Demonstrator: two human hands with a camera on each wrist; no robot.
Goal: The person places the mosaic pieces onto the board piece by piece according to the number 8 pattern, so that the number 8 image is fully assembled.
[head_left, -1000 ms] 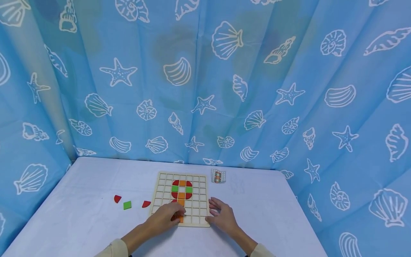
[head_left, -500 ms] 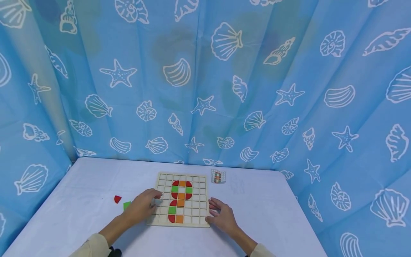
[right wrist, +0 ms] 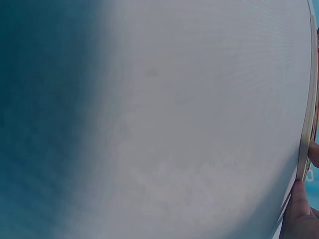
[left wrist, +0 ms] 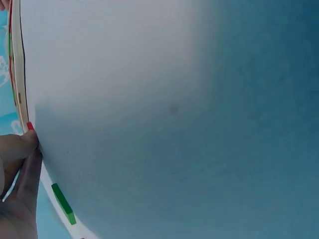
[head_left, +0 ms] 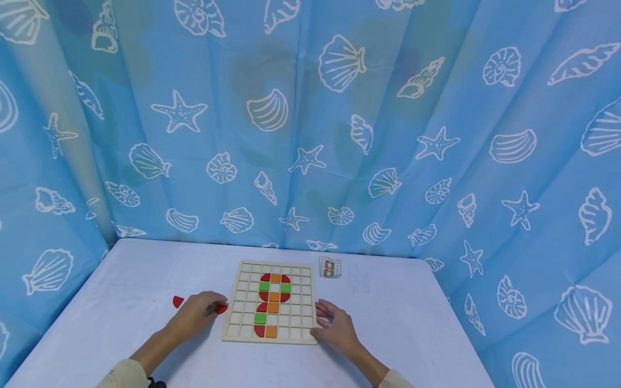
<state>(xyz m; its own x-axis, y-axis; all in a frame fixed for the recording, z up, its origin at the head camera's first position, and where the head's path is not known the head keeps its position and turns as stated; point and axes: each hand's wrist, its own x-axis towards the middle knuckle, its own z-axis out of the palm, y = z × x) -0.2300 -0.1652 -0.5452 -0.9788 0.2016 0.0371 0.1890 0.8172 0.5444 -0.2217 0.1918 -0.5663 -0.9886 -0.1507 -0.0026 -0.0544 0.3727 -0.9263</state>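
Note:
A square board (head_left: 294, 320) with a raised grid lies on the table. Red quarter-circle, green square and orange square tiles (head_left: 273, 307) fill some of its cells. Just left of the board, my left hand (head_left: 191, 314) pinches a red quarter-circle tile (head_left: 221, 309) between thumb and finger; its tip (left wrist: 30, 126) pokes out past the fingers in the left wrist view. My right hand (head_left: 337, 327) rests against the board's right edge near the front corner, thumb on the frame and fingers spread along the side. The right wrist view shows fingertips touching the board's edge (right wrist: 305, 134).
Another red quarter-circle tile (head_left: 177, 301) lies left of the left hand. A green square tile (left wrist: 63, 203) shows in the left wrist view. A small pattern card (head_left: 330, 267) sits behind the board's right corner. A blue shell-print curtain (head_left: 310, 134) encloses the table (head_left: 398, 318).
My left hand has left the front of the board, moved left, and now pinches the loose red quarter-circle tile. A green tile shows in the cells it covered. The right hand stays put.

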